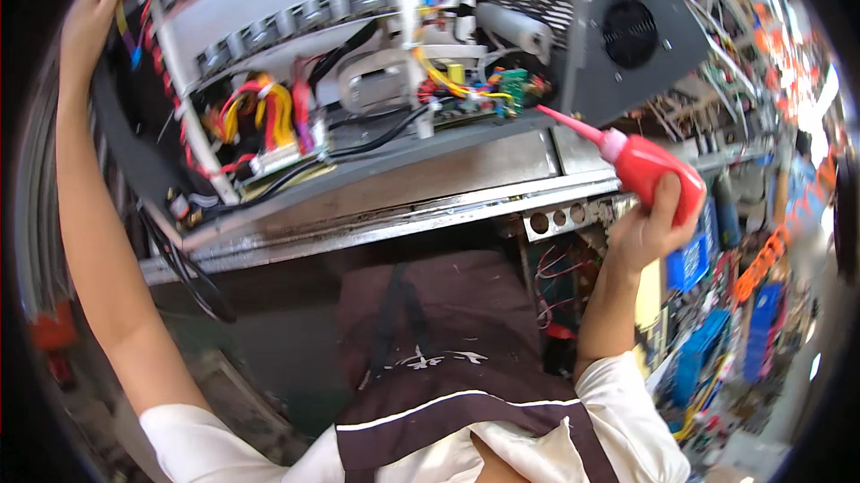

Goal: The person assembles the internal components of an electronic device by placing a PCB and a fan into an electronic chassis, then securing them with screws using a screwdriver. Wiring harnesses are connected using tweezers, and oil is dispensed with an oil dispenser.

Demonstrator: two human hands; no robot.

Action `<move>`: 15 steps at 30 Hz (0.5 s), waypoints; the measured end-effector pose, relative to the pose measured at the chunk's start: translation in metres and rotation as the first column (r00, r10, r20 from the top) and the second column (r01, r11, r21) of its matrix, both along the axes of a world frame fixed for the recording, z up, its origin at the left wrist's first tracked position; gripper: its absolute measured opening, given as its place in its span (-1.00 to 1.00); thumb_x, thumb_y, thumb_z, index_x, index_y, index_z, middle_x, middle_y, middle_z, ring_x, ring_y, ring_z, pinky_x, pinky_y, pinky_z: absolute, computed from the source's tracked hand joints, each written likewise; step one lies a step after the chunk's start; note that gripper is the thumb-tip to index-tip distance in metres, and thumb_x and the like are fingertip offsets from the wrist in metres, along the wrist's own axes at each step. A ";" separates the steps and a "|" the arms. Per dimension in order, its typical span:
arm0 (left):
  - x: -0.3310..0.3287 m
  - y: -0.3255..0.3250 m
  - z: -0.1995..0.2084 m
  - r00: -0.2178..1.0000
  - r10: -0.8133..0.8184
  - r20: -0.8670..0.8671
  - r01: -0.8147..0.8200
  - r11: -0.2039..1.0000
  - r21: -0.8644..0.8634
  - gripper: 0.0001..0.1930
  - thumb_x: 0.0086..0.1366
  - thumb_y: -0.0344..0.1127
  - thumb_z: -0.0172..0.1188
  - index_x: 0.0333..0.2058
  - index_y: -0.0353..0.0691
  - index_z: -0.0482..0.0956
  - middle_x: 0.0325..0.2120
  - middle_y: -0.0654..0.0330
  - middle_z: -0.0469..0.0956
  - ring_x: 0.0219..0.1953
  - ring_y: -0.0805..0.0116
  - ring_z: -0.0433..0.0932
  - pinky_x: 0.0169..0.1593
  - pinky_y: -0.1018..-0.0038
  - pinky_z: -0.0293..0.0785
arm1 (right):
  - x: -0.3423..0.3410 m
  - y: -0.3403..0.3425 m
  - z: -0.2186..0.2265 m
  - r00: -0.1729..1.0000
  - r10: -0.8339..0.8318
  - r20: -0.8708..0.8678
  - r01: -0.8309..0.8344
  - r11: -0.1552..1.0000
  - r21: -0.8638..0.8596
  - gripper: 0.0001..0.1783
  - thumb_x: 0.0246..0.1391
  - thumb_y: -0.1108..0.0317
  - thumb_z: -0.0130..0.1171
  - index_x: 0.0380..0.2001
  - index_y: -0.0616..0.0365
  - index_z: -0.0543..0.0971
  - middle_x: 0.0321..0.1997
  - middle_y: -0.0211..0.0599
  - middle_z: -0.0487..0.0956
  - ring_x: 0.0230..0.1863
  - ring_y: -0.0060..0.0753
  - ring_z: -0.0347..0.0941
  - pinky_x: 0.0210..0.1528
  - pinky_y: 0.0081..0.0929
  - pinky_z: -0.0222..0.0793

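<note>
Left hand: Because the left arm reaches far up the picture, the left hand [88,21] is at the upper left, fingers extended, close to the left end of the open chassis [385,169]; whether it grips or touches anything I cannot tell.
Chassis left side: red wires [167,80] run down the pale frame, with a bundle of yellow wires [279,116] inside to their right.
Chassis front: a black cable [376,148] lies along the base, which rests on a metal surface [466,180].
Chassis right side: a small green circuit board [512,87] stands below a silver cylinder [515,28]; beyond is a dark grey panel [596,80] with a round black opening.
Red bottle: the red bottle [652,169] is in the air at the chassis's lower right corner, its pink nozzle [573,124] pointing up-left; tip contact unclear.
Right hand: the right hand [643,237] is curled around the bottle, thumb against its side.
Far right: blue bins [703,344] and an orange coiled hose [761,261].
</note>
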State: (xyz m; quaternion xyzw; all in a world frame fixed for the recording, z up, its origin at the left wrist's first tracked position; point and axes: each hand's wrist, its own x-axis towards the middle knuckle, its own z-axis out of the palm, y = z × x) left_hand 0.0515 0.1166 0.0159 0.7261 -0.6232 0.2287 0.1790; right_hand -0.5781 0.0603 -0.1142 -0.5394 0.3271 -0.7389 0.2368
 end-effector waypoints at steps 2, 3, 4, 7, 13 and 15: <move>0.006 0.003 -0.005 0.999 0.018 -0.049 -0.024 0.991 -0.130 -0.65 0.37 -0.12 -0.03 0.02 -0.08 0.54 -0.10 0.16 0.59 -0.02 0.40 0.53 0.08 0.55 0.31 | -0.003 -0.009 -0.007 1.000 0.019 0.018 -0.020 0.998 0.054 -0.74 0.02 0.47 0.25 -0.23 0.27 0.45 -0.32 -0.37 0.50 -0.29 -0.60 0.37 -0.16 -0.61 0.32; -0.009 0.000 -0.007 0.982 0.048 -0.180 -0.074 0.988 -0.139 -0.64 0.36 -0.11 0.01 -0.01 -0.16 0.56 -0.13 0.15 0.61 -0.04 0.44 0.53 0.07 0.56 0.32 | -0.004 -0.014 -0.010 1.000 0.005 -0.018 -0.003 0.998 0.066 -0.73 0.00 0.46 0.28 -0.24 0.27 0.45 -0.32 -0.38 0.50 -0.30 -0.61 0.37 -0.16 -0.62 0.31; -0.009 0.007 -0.010 0.983 0.032 -0.182 -0.068 0.978 -0.198 -0.64 0.35 -0.11 0.06 -0.06 -0.22 0.58 -0.20 0.17 0.64 -0.10 0.52 0.53 0.03 0.59 0.34 | -0.004 -0.016 -0.012 0.999 0.013 -0.049 -0.009 0.996 0.085 -0.71 -0.02 0.44 0.31 -0.24 0.26 0.46 -0.32 -0.39 0.50 -0.30 -0.61 0.37 -0.16 -0.64 0.30; -0.029 0.015 0.000 0.950 0.062 -0.305 -0.117 0.979 -0.165 -0.64 0.33 -0.14 0.12 -0.10 -0.32 0.59 -0.33 0.24 0.64 -0.25 0.60 0.50 -0.08 0.64 0.37 | -0.006 -0.020 -0.006 0.989 0.032 -0.145 -0.017 0.995 0.102 -0.64 -0.08 0.38 0.39 -0.24 0.22 0.46 -0.36 -0.41 0.53 -0.33 -0.62 0.41 -0.21 -0.64 0.35; -0.069 0.016 0.004 0.962 0.063 -0.265 -0.116 0.975 -0.191 -0.64 0.34 -0.13 0.11 -0.21 -0.38 0.63 -0.43 0.26 0.62 -0.36 0.59 0.48 -0.21 0.60 0.39 | -0.007 -0.035 -0.008 0.976 0.073 -0.205 -0.057 0.995 0.079 -0.57 -0.16 0.32 0.46 -0.27 0.19 0.46 -0.41 -0.30 0.59 -0.40 -0.51 0.52 -0.31 -0.59 0.45; -0.070 0.019 0.006 0.948 0.066 -0.311 -0.132 0.972 -0.196 -0.63 0.34 -0.12 0.11 -0.22 -0.38 0.63 -0.43 0.27 0.62 -0.36 0.59 0.48 -0.21 0.60 0.39 | -0.005 -0.038 -0.009 0.968 0.093 -0.233 -0.081 0.995 0.059 -0.56 -0.19 0.29 0.48 -0.30 0.18 0.46 -0.43 -0.27 0.60 -0.44 -0.43 0.57 -0.37 -0.55 0.47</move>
